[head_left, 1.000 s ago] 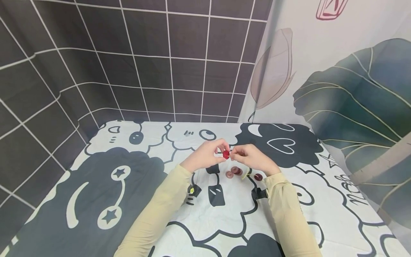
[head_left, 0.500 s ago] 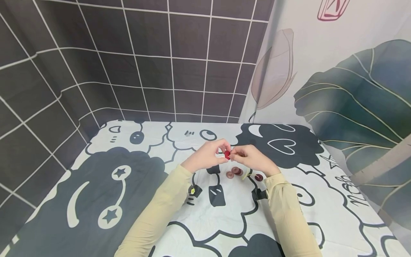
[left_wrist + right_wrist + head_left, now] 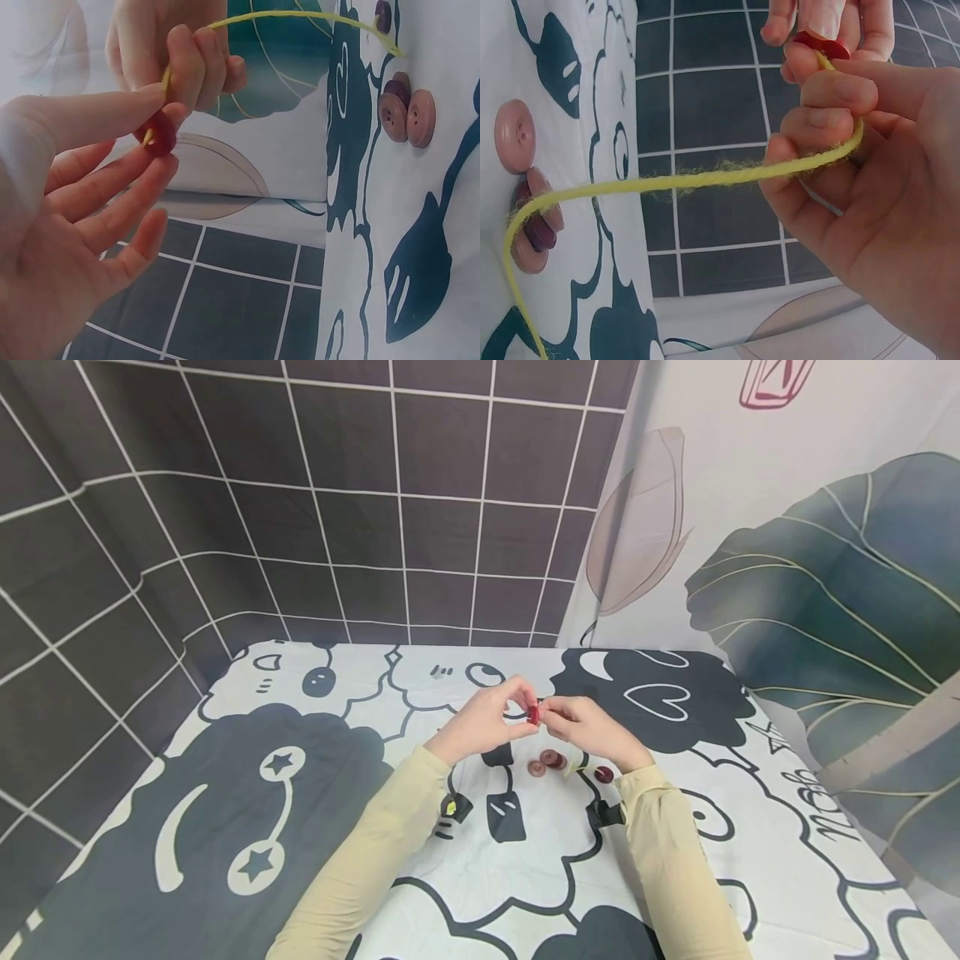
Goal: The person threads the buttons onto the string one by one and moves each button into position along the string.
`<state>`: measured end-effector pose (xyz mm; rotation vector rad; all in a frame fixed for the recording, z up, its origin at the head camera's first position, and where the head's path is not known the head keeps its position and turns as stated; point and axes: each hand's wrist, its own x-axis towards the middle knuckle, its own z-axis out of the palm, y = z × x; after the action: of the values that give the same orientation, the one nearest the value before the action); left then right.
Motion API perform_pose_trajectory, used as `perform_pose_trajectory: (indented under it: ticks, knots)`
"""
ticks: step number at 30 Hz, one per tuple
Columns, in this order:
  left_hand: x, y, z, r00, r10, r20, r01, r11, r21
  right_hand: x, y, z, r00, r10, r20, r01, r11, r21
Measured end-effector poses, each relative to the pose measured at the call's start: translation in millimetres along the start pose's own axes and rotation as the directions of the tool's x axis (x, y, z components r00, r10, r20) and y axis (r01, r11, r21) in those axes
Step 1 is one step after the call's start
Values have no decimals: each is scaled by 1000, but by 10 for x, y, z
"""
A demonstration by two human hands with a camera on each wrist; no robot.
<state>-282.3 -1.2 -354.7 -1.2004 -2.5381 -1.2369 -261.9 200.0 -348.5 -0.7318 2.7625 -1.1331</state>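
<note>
Between thumb and fingers my left hand [image 3: 491, 717] pinches a red button [image 3: 160, 133], held up above the cloth. Yellow yarn [image 3: 705, 180] shows at the button's middle, and a bit of it pokes out on the left-hand side. My right hand [image 3: 592, 727] pinches the yarn close to the button; its fingertips are right beside it. From the right hand the yarn hangs in a curve down to the cloth. Several pinkish-brown buttons [image 3: 550, 757] lie in a small cluster below the hands, a dark one among them.
A dark red button [image 3: 603, 774] lies apart near the right wrist. The patterned black-and-white cloth [image 3: 480, 877] covers the surface. A dark grid-patterned curtain [image 3: 442, 527] hangs behind, and a leaf-print curtain [image 3: 840, 585] hangs at the right.
The red button has turned from face-on to nearly edge-on in the head view and risen slightly. The left fingers have shifted a little around it; the buttons on the cloth stay put.
</note>
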Motion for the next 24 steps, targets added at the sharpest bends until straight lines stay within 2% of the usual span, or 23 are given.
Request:
perform_pose_trajectory:
  ticks: [5, 13, 24]
  knots:
    - [3, 3, 7, 999, 23, -47, -22, 999, 23, -8, -33, -5, 998, 64, 19, -66, 994, 86]
    - [-7, -26, 12, 998, 50, -46, -48, 999, 24, -8, -26, -14, 998, 52, -22, -51, 998, 41]
    - [-2, -34, -16, 992, 112, -61, -111, 994, 20, -19, -19, -34, 997, 57, -44, -55, 997, 52]
